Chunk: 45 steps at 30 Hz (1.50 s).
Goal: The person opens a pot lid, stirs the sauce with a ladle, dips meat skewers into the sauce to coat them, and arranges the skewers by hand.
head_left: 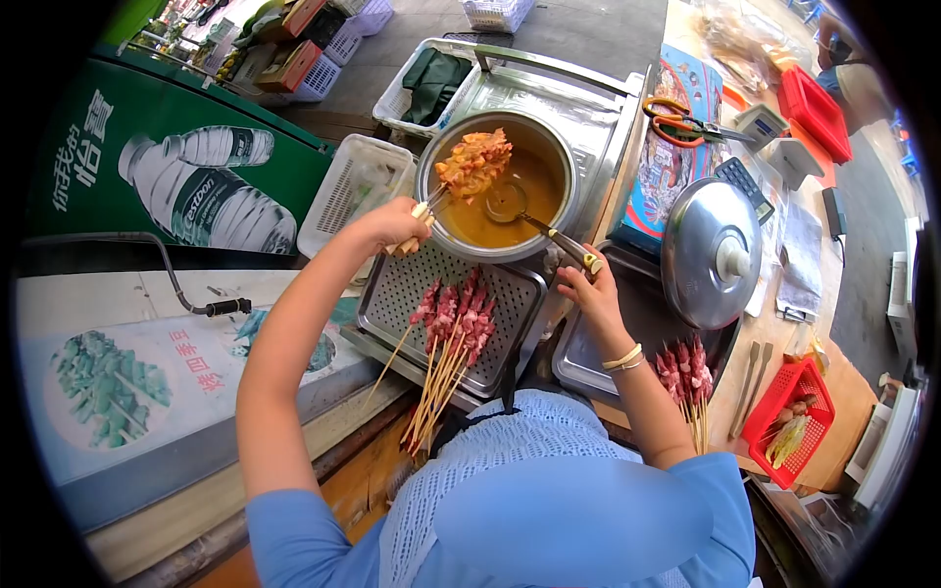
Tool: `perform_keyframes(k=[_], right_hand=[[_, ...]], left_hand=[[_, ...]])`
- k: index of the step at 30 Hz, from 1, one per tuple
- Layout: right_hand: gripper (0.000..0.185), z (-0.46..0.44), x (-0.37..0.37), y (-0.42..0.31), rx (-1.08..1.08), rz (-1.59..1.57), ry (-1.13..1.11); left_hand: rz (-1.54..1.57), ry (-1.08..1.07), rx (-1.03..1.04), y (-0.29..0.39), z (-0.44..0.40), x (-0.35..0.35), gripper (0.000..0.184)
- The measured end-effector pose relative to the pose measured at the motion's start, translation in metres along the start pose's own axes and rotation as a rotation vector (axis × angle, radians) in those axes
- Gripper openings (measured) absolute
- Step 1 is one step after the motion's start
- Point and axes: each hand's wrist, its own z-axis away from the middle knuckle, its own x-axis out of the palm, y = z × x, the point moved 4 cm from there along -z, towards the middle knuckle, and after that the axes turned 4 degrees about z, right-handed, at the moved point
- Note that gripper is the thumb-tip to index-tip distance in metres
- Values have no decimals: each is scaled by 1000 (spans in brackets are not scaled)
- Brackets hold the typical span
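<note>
With our left hand [400,225] closed around the sticks, we hold a bundle of coated meat skewers [474,162], its orange-red meat over the left part of the big metal pot [566,157]. Our right hand [594,294] is narrow, its fingers gripping the end of the ladle [549,235]; the handle crosses the pot's rim and the round bowl sits in the brown liquid [534,176]. Just below the pot, we see a tray with holes [392,284] with raw meat skewers [453,318] on it, their sticks reaching past its edge towards our apron [529,431]. The pot and our left forearm stand between us and two white baskets: one holds a dark green cloth [431,83], and the other [328,211] is just beside the pot. To the right, the shiny lid [708,255] with its pale knob takes up much of the space, covering part of a dark tray [642,279] and an edge of the blue box [642,186]. Orange-handled scissors [674,122] lie on that box, with a calculator [745,186] near them. Below the lid we have a second bunch of raw skewers [686,377], partly behind our right forearm, and beyond it two flat metal strips [750,387] and a red basket [804,416] of food. A green cabinet [108,196] with bottle pictures stands to our left.
</note>
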Motion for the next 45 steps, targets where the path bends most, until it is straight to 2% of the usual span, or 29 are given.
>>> perform_keyframes(k=[3,6,11,17,19,23,26,28,30,31,33,34,35,37,39,43,45], right_hand=[[48,24,-4,14,1,46,54],[37,55,-7,33,106,87,-41],[30,122,0,57,178,95,-8],[28,188,6,93,174,115,-3],[27,206,6,104,195,76,-14],[25,235,5,115,185,82,12],[24,247,7,122,194,91,-32],[24,250,12,127,208,107,-73],[26,248,32,125,-37,493,-230],[26,247,41,125,-31,494,-242],[36,242,69,112,-455,1024,-323],[53,234,81,117,-381,1127,-430],[53,227,93,119,-378,1125,-449],[62,219,126,120,-772,1399,-471],[63,210,156,132,-916,1609,-607],[68,194,205,172,-1219,1607,-882],[72,184,228,174,-1166,1588,-1050]], left_hand=[[-21,-9,-9,0,4,-1,16],[-66,-8,20,-1,9,-2,15],[-159,-8,12,-3,23,-3,14],[-159,37,63,-17,37,-1,15],[-100,0,125,-18,47,3,9],[-104,58,164,-13,70,8,9],[-137,8,123,-20,80,14,13],[-142,52,136,-21,79,13,11],[-118,60,144,-24,74,13,10],[-99,62,147,-30,70,13,10],[-93,60,151,-33,69,15,9],[-105,64,158,-34,69,17,9],[-116,69,165,-35,70,17,9],[-92,76,175,-36,73,21,9],[-79,97,126,-41,64,21,10],[-66,112,104,-52,46,24,13],[-83,86,144,-50,51,25,16]])
